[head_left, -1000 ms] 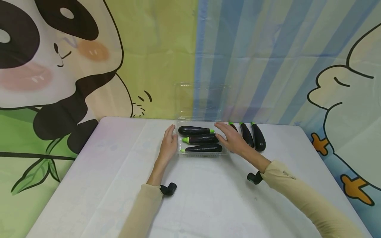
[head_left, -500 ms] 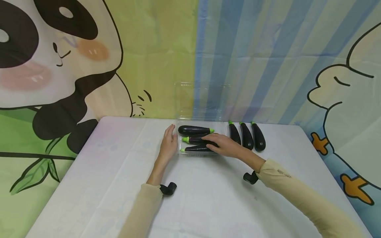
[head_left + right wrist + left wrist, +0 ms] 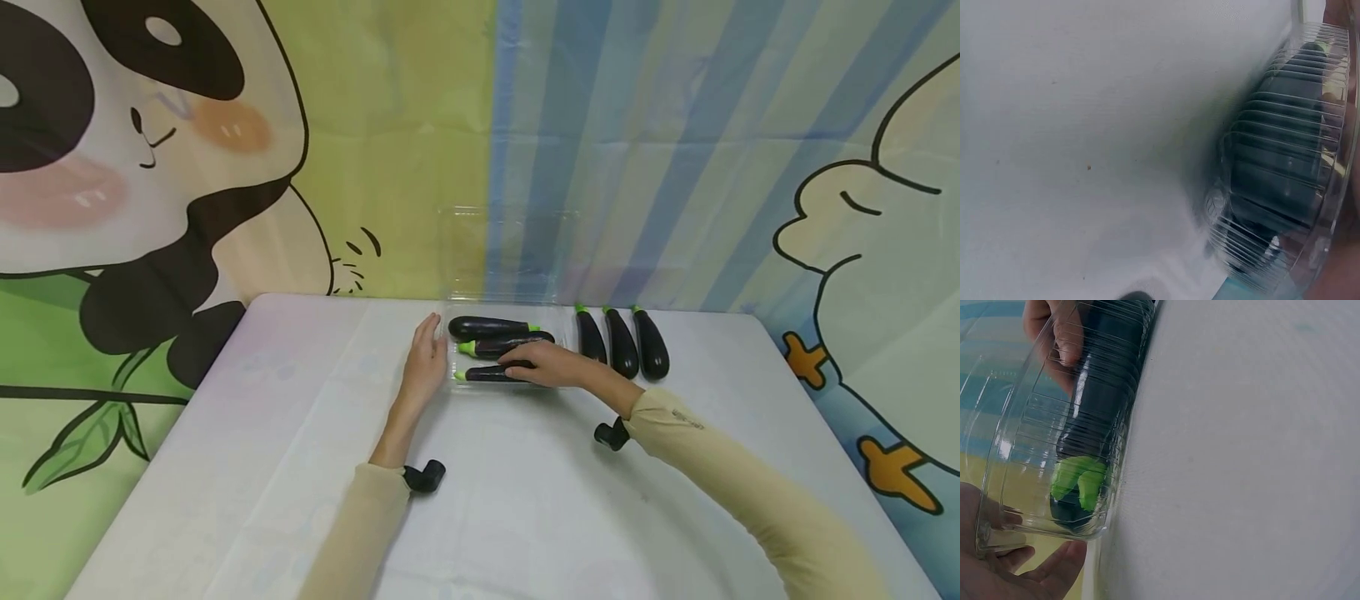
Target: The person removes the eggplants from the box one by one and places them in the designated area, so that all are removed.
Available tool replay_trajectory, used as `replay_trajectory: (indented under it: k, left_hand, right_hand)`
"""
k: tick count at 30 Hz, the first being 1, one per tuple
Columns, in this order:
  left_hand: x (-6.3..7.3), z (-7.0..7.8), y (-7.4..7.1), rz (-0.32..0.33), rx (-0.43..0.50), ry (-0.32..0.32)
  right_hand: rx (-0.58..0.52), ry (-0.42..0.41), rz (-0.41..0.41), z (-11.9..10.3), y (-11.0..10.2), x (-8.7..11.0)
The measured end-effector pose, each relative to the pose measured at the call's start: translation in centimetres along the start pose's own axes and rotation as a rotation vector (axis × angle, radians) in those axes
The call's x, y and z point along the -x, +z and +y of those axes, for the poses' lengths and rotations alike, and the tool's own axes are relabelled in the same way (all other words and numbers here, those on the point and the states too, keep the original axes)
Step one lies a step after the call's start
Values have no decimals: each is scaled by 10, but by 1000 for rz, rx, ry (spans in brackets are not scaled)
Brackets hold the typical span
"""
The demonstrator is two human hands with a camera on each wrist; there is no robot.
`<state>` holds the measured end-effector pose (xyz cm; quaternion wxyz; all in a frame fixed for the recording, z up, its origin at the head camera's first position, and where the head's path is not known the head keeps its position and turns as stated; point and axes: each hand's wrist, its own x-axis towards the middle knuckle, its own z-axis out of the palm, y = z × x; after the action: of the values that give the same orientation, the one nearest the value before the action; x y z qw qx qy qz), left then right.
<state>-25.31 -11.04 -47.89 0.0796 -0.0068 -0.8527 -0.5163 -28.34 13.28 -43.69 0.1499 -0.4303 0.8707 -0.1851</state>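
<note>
A clear plastic box (image 3: 480, 388) sits on the table with three dark eggplants lying crosswise in it: a back eggplant (image 3: 487, 327), a middle eggplant (image 3: 498, 345) and a front eggplant (image 3: 486, 375). My left hand (image 3: 426, 362) rests against the box's left end, fingers fairly straight; the left wrist view has its fingers (image 3: 1063, 565) at the box corner. Reaching into the box from the right, my right hand (image 3: 551, 365) holds the front eggplant, covering its thick right part. Through the plastic in the right wrist view, the front eggplant (image 3: 1279, 150) looks blurred.
The box's transparent lid (image 3: 510, 254) stands raised at the back, before the patterned cloth backdrop (image 3: 405, 125). Right of the box lie three more eggplants (image 3: 621, 343) side by side, green ends pointing away. A white cloth covers the table (image 3: 322, 375).
My right hand has moved left and toward the front of the box, from the box's right end onto the front eggplant. The middle eggplant has shifted slightly back. My left hand has stayed put.
</note>
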Motion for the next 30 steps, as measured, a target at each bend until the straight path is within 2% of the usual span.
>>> replay_trajectory:
  k: [12, 20, 25, 30]
  left_hand:
    - [1, -1, 0, 7, -5, 0]
    - [1, 0, -1, 13, -4, 13]
    - [1, -1, -1, 20, -7, 22]
    - [1, 0, 0, 18, -8, 25]
  right_hand:
    - [-42, 32, -45, 0, 2, -6]
    - [-23, 17, -14, 1, 5, -8]
    - [6, 18, 46, -4, -1, -5]
    - [-14, 46, 138, -12, -14, 8]
